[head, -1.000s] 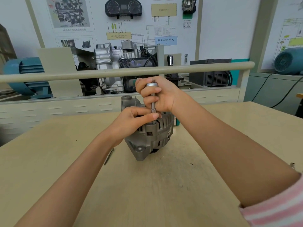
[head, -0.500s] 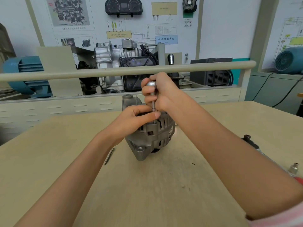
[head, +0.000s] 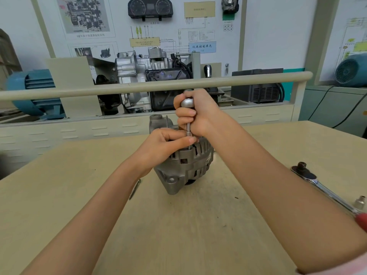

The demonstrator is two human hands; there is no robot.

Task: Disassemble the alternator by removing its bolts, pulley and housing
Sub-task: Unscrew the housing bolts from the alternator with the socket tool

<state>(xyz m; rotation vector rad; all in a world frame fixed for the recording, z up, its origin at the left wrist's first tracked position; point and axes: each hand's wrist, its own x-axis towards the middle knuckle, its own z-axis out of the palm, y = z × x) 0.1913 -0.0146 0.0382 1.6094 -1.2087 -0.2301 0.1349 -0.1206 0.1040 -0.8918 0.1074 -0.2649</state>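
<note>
A grey slotted alternator (head: 186, 167) stands on the beige table (head: 178, 225), just beyond the middle. My right hand (head: 198, 114) is closed around a silver driver tool (head: 187, 118) held upright over the alternator's top; its tip goes down into the housing. My left hand (head: 168, 143) rests on top of the alternator, with thumb and fingers pinching the tool's lower shaft. A thin bolt (head: 167, 121) sticks up from the far top of the housing. The top face is mostly hidden by my hands.
A ratchet wrench (head: 317, 183) with a red grip lies on the table at right, a small socket (head: 360, 201) beside it. A long thin bolt (head: 135, 188) lies left of the alternator. A rail (head: 139, 86) and training equipment stand behind the table.
My right hand has shifted its grip around the driver handle, as in a turning motion. The view has drifted, bringing the ratchet and socket at right into sight. The alternator has stayed put.
</note>
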